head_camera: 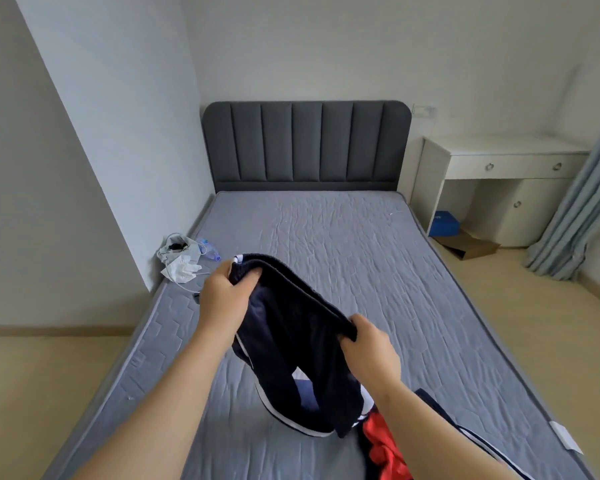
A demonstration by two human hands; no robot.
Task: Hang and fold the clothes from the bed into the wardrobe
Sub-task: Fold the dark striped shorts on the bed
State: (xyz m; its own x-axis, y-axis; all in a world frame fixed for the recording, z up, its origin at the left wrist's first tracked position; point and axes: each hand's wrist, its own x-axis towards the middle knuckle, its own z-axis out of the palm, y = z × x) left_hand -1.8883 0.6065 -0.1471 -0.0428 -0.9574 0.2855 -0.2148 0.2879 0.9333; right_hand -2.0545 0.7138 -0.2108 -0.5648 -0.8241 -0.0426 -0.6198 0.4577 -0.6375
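Note:
Dark navy trousers with white side stripes (302, 348) hang above the grey mattress (361, 244), their legs drooping onto it. My left hand (224, 292) grips one end of the waistband and my right hand (369, 344) grips the other end, stretching it between them. Below my right forearm lie a red garment (385, 445) and another dark striped garment (465, 431) on the mattress near its front edge. No wardrobe is in view.
A dark grey padded headboard (305, 143) stands at the far end. A white bag with tissues and a plastic bottle (182, 254) sits at the mattress's left edge. A white desk (499, 178), blue box (445, 221), cardboard (468, 245) and curtain (575, 202) are at right.

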